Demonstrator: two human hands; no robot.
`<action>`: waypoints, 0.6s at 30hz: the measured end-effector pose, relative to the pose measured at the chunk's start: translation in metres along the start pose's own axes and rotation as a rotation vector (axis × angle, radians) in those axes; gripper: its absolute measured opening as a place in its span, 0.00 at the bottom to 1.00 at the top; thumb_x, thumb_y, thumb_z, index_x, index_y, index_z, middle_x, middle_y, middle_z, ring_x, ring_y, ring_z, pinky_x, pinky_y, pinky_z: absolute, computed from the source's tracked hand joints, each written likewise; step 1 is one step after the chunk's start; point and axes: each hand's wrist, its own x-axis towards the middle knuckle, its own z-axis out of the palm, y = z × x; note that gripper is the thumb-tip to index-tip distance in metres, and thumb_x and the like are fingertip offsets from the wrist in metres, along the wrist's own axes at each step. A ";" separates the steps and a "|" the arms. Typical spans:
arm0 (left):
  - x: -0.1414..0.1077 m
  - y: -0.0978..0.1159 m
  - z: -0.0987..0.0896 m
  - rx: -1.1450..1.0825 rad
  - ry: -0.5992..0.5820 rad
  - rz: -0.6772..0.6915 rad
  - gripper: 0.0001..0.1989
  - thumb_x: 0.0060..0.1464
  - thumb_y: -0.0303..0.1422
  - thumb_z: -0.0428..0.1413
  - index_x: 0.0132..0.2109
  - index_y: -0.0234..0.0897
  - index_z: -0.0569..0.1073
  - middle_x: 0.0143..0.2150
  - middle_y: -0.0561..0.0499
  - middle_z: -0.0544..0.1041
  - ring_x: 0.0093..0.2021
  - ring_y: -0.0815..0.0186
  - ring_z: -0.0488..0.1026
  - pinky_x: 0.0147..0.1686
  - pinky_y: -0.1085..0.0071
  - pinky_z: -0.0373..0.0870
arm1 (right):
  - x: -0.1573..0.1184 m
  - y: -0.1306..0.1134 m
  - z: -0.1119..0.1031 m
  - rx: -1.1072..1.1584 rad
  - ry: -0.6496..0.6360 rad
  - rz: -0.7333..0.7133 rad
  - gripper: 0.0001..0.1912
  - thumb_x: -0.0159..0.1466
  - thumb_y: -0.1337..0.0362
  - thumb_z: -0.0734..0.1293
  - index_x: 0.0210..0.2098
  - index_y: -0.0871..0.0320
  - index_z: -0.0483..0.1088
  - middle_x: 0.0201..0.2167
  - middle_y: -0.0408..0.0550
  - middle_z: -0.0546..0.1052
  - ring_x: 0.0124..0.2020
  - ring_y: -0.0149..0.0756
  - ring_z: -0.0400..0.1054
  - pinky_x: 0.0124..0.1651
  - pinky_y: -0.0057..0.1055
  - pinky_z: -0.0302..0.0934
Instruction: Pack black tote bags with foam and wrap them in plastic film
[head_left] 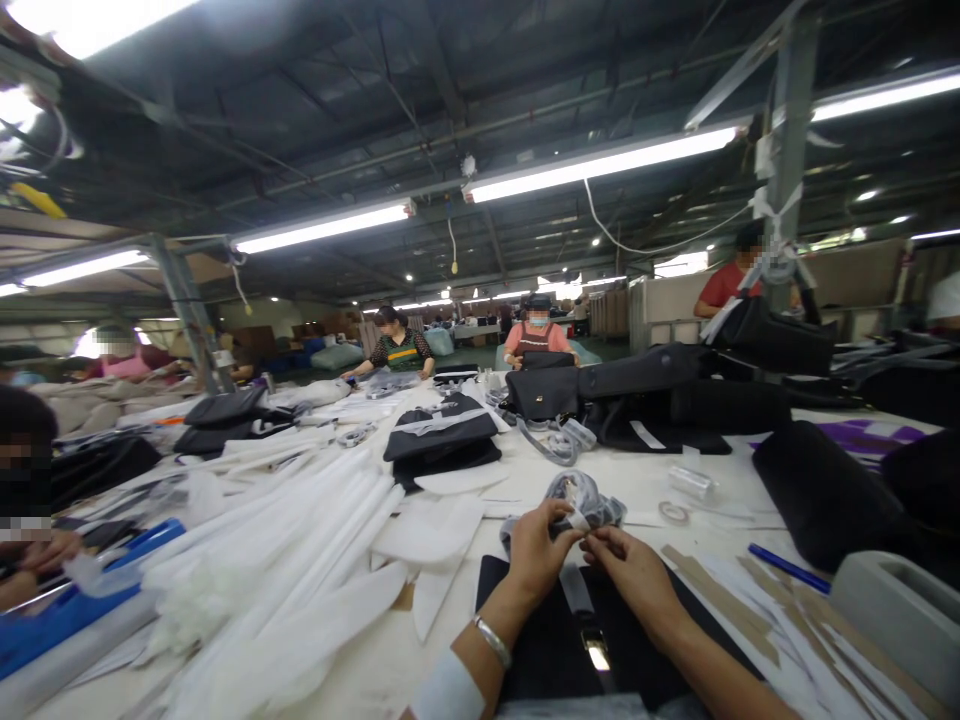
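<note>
Near the lower middle, a coiled strap in clear wrap (571,490) is pinched in my left hand (538,550), whose wrist wears a silver bangle. My right hand (626,568) meets it from the right, its fingers closed near a white band on the coil; what they grip is too small to name. Beneath both forearms lies a black bag (540,635) with a gold-coloured clasp (596,650) and a pale strip above the clasp.
White foam sheets (300,550) cover the table's left side. Black bags (442,440) stand ahead. A tape roll (673,513), blue pen (789,568) and grey container (900,610) lie right. Co-workers sit across; another person's hand (52,550) is far left.
</note>
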 end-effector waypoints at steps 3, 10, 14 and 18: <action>-0.001 0.003 0.000 0.011 -0.012 -0.014 0.13 0.50 0.34 0.65 0.44 0.44 0.77 0.42 0.54 0.82 0.45 0.62 0.78 0.48 0.67 0.72 | 0.002 0.004 -0.004 -0.053 0.007 0.017 0.19 0.54 0.49 0.68 0.38 0.57 0.76 0.35 0.51 0.82 0.38 0.47 0.78 0.44 0.37 0.70; -0.008 0.013 0.012 -0.051 -0.128 0.027 0.18 0.48 0.38 0.67 0.48 0.44 0.77 0.44 0.52 0.82 0.47 0.60 0.78 0.49 0.67 0.72 | 0.010 0.010 -0.018 -0.215 0.127 0.060 0.16 0.48 0.57 0.70 0.35 0.56 0.78 0.30 0.52 0.82 0.39 0.55 0.77 0.36 0.38 0.70; -0.007 0.013 0.011 -0.141 -0.120 -0.020 0.17 0.47 0.33 0.67 0.46 0.42 0.77 0.43 0.51 0.82 0.46 0.60 0.78 0.49 0.66 0.72 | 0.010 0.008 -0.015 -0.129 0.100 0.114 0.11 0.47 0.62 0.70 0.31 0.56 0.77 0.28 0.51 0.82 0.35 0.52 0.77 0.34 0.38 0.71; -0.001 0.008 0.004 -0.239 -0.053 -0.098 0.14 0.49 0.30 0.65 0.44 0.39 0.76 0.44 0.48 0.81 0.48 0.60 0.77 0.52 0.65 0.70 | 0.004 -0.002 -0.009 0.116 0.096 0.174 0.07 0.48 0.66 0.70 0.29 0.56 0.74 0.30 0.50 0.82 0.30 0.44 0.77 0.36 0.39 0.73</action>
